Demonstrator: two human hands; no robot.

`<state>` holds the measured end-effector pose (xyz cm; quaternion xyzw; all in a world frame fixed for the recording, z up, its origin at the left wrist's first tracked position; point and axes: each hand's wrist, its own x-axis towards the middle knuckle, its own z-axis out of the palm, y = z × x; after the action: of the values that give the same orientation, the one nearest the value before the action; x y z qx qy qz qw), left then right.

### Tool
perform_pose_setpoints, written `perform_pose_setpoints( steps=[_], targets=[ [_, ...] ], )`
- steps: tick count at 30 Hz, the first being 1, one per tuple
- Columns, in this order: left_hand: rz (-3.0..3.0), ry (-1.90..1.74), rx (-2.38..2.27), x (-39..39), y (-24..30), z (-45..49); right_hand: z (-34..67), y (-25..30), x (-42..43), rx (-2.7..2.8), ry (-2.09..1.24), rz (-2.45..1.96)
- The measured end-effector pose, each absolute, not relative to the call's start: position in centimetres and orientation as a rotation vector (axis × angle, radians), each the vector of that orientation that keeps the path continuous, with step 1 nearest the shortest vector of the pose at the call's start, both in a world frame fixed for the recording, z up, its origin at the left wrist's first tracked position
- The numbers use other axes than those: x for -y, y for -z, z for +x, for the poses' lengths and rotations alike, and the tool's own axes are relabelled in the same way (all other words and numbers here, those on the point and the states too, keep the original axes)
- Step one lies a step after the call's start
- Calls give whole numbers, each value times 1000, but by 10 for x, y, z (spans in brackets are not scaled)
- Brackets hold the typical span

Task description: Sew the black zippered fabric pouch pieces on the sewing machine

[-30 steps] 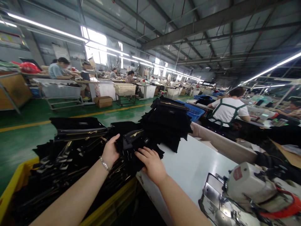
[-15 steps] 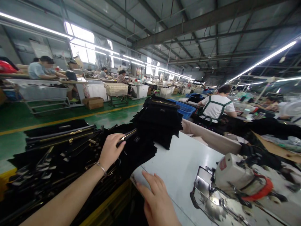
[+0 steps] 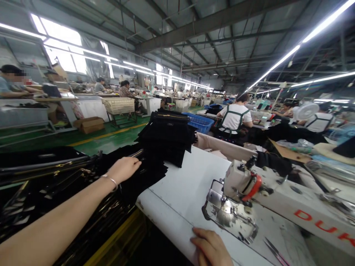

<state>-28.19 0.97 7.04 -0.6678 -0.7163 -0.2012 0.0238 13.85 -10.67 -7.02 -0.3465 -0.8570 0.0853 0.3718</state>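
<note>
A slim, silver-toned bracelet [image 3: 112, 180] circles a person's left wrist [image 3: 110, 173], its narrow band pale and shiny, its finer detail too small to make out. The left forearm [image 3: 63, 218] is bare, as are the left hand [image 3: 124, 169] and right hand [image 3: 213, 245].

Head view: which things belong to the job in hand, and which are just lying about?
Likely the job's:
- black fabric pieces at the left hand
- white table near the right hand
- sewing machine

Seemingly lying about:
- cardboard box on the floor
- blue basket
</note>
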Motion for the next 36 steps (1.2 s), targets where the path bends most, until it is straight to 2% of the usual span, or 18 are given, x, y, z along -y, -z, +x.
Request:
perform_pose_setpoints(
  steps=[4,7,10,13,15,18,21,25,28,32,36],
  targets=[
    [-1887,756,2092,23,-116,-283,134,52,106,2172,-492,-886],
    [-2104,926,1670,66,-122,-242,128,29,113,1813,-957,-1063],
    [-2731,708,1202,105,-95,-181,124,6,119,1204,-1482,-1071],
    [-3224,370,859,128,-57,-135,129,-4,123,1044,-1668,-1073],
    [-3391,365,840,132,-38,-117,135,-3,126,1133,-1595,-1186],
    [-3321,708,1192,124,-30,-98,140,0,136,1161,-1471,-1271],
    [-3146,908,1494,117,-40,-75,137,-13,149,1260,-1449,-1192],
    [-3331,943,1627,118,-58,-50,137,-49,162,1484,-1363,-1087],
    [-3388,1104,1837,124,-67,-46,144,-68,170,1567,-1291,-1210],
    [-3425,1446,2088,136,-71,-49,149,-73,178,1700,-996,-1408],
    [-3316,1624,2158,145,-74,-47,145,-76,183,1834,-790,-1298]
  ],
)
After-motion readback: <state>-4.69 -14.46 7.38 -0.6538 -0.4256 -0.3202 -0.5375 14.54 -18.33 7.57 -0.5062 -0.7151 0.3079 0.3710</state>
